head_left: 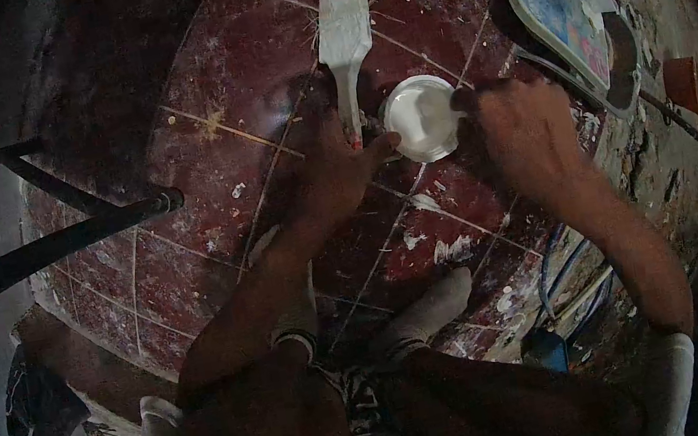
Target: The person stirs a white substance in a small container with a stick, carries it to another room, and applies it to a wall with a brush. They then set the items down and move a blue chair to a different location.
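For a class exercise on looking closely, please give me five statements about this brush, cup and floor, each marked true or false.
1. The left hand holds the brush. True.
2. The cup is black. False: it is white.
3. The right hand is at the cup's rim. True.
4. The bristles point toward the socked feet. False: they point away.
5. The tiled floor is dark red. True.

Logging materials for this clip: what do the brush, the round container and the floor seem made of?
Brush: bristles, natural or synthetic unclear, caked white, with stray hairs; the handle's whitish surface hides its material.
Container: probably smooth plastic, judging by its pale, thin rim.
Floor: likely glazed ceramic tile, dark red, faintly shiny, pale joint lines.
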A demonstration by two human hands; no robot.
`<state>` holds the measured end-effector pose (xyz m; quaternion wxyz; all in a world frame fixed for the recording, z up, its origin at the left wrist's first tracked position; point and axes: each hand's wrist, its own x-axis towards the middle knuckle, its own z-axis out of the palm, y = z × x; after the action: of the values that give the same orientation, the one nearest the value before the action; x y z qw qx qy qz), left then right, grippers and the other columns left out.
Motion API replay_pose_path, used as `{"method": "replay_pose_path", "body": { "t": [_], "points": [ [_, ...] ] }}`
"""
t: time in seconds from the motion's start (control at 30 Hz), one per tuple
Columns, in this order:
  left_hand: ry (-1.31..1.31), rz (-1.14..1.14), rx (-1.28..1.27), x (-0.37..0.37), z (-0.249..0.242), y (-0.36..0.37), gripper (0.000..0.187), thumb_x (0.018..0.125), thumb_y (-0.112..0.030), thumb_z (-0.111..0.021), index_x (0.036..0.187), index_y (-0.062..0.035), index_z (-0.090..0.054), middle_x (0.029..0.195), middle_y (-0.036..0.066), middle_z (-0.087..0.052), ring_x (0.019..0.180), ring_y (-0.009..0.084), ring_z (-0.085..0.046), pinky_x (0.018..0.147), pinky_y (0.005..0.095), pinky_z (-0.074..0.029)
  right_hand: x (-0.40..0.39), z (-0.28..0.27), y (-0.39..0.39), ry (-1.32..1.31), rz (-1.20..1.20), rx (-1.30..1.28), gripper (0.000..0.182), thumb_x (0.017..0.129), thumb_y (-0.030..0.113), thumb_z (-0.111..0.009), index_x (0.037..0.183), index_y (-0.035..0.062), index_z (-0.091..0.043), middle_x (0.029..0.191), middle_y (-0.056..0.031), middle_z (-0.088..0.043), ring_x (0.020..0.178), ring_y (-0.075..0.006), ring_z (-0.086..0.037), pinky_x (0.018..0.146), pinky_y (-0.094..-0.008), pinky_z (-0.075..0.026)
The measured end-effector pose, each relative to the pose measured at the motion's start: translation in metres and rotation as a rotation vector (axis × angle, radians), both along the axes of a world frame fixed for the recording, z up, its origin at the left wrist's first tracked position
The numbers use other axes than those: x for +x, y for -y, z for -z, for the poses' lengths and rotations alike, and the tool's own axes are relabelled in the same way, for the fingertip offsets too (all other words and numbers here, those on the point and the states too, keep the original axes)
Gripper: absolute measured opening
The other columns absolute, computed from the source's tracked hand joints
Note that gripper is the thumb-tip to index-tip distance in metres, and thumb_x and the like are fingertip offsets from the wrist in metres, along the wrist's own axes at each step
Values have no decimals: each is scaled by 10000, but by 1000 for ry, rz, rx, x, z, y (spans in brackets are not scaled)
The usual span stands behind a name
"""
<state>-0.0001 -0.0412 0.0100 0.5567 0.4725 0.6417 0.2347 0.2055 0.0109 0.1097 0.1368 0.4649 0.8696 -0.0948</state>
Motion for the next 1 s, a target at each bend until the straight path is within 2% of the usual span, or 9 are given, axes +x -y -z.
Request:
{"method": "replay_pose_path", "body": {
  "t": [0.13, 0.23, 0.33, 0.4, 0.43, 0.6, 0.77, 0.93, 1.0],
  "points": [
    [16, 13, -14, 3, 0, 1, 826, 864, -353, -771, 1423, 56, -321, 1284, 240, -500, 1105, 327, -557, 941, 459, -471, -5, -10, 0, -85, -42, -155, 260, 780, 208, -752, 1017, 108, -716, 831, -145, -712, 737, -327, -708, 667, -427, -559],
    [30, -47, 77, 2, 3, 3, 681, 845, -479, -768, 1223, 13, -489, 1049, 148, -549, 973, 241, -549, 845, 399, -468, 2, -5, -4, -7, -34, -25, 219, 753, 207, -743, 932, 82, -718, 729, -159, -697, 646, -340, -709, 608, -460, -567],
    [97, 11, -37, -2, -16, -5, 677, 850, -475, -764, 1215, 19, -482, 1076, 163, -525, 1009, 258, -536, 862, 416, -457, -3, -2, -1, -35, 0, -17, 168, 770, 206, -729, 885, 84, -728, 728, -154, -699, 642, -334, -709, 596, -452, -565],
    [19, 32, -198, 0, -32, -9, 718, 862, -328, -776, 1357, 32, -402, 1160, 220, -583, 1063, 295, -585, 927, 451, -474, 4, 1, -1, -13, -18, -97, 237, 776, 223, -746, 974, 97, -720, 761, -158, -702, 682, -325, -710, 620, -438, -561],
    [18, 31, -197, 0, -31, -7, 718, 862, -328, -776, 1357, 32, -402, 1160, 220, -583, 1063, 295, -585, 927, 451, -474, 5, 2, -1, 10, -35, -177, 315, 781, 240, -763, 1064, 110, -712, 795, -162, -706, 722, -316, -712, 643, -424, -556],
    [66, -20, -60, 2, -19, -4, 566, 852, -352, -784, 1172, 32, -518, 956, 137, -593, 908, 240, -584, 837, 426, -487, -4, -10, -1, 30, -4, -40, 214, 811, 191, -694, 996, 84, -697, 720, -145, -692, 642, -326, -706, 584, -433, -566],
    [158, -62, 0, 5, -2, 0, 571, 853, -348, -780, 1178, 34, -507, 966, 141, -591, 930, 254, -589, 861, 435, -482, 4, -9, 2, -135, -115, -64, 253, 816, 185, -692, 1047, 84, -678, 700, -133, -680, 633, -301, -705, 565, -422, -558],
    [120, -77, 101, 7, -4, 2, 566, 862, -348, -769, 1186, 30, -500, 967, 144, -593, 908, 248, -597, 832, 428, -493, -2, -11, 6, 91, -24, 8, 260, 809, 188, -706, 1049, 90, -694, 699, -132, -681, 648, -284, -711, 566, -411, -561],
    [62, -65, -20, 6, -10, 1, 564, 865, -352, -767, 1187, 29, -503, 992, 156, -588, 929, 248, -595, 830, 422, -493, 2, -7, 5, -24, -58, -23, 262, 810, 200, -707, 1050, 93, -699, 692, -123, -682, 637, -280, -709, 559, -409, -557]
  ]
}}
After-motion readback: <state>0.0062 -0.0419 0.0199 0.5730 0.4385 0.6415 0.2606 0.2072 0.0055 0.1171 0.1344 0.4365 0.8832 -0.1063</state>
